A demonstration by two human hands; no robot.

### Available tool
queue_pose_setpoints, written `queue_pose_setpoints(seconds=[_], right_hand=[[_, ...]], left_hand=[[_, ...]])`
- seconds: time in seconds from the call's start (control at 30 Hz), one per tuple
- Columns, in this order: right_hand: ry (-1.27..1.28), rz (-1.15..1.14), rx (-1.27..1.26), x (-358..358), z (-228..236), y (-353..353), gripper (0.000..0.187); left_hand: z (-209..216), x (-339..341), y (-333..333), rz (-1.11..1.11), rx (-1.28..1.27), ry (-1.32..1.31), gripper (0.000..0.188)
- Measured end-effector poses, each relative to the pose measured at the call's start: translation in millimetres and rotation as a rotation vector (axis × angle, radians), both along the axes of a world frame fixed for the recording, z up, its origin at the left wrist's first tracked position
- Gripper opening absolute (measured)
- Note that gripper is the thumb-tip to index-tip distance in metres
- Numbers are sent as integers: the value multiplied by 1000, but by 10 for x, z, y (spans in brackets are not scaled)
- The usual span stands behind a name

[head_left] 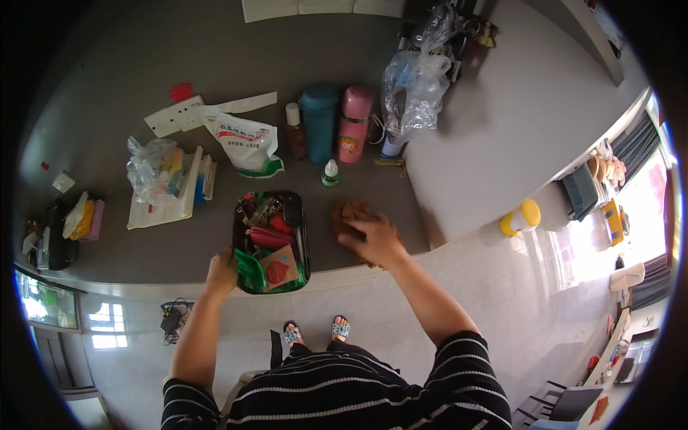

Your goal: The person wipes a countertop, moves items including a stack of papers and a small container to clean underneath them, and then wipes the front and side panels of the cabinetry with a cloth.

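Worn on the head, the wide fisheye camera looks down and forward at arm's length over the counter (172, 247), with the left hand (223, 272) and right hand (376, 240) near mid-frame, floor (523, 308) below, edges bending toward a dark rim.

Lots of colour here tbh. The black-rimmed rectangular box (307, 251) is the dark one, with shiny green crinkly plastic (249, 272) and a flat tan square packet (280, 269) sporting a red patch. The lumpy bundle (351, 210) is orangey brown. Tall cylindrical bottles: one deep teal (319, 125), one pink (356, 106) with a cartoon design. White plastic pouch (247, 145) has a green base. Striped fabric top (322, 398) is black with thin white lines.
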State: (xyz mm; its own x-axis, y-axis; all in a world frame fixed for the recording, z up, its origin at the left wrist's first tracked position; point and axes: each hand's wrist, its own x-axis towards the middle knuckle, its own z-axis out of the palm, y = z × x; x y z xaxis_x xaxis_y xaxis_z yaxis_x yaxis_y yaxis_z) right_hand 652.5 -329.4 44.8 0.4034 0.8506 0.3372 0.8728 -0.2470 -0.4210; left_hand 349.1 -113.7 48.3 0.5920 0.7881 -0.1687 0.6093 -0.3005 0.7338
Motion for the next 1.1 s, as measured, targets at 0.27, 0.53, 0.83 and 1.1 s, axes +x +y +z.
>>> queue_pose_setpoints(seconds=[0.27,0.53,0.83,1.1], right_hand=[[-188,-491,-157,1444,-197,691,24],[-75,-364,-300,1492,-119,687,20],[1744,-48,99,692,952,32,21],[1799,89,36,4,1211,-78,22]], left_hand=[[310,462,-240,19,-222,-189,19],[290,539,-236,67,-257,-149,20],[579,579,-334,86,208,-487,29],[1054,900,-892,-356,355,-664,40]])
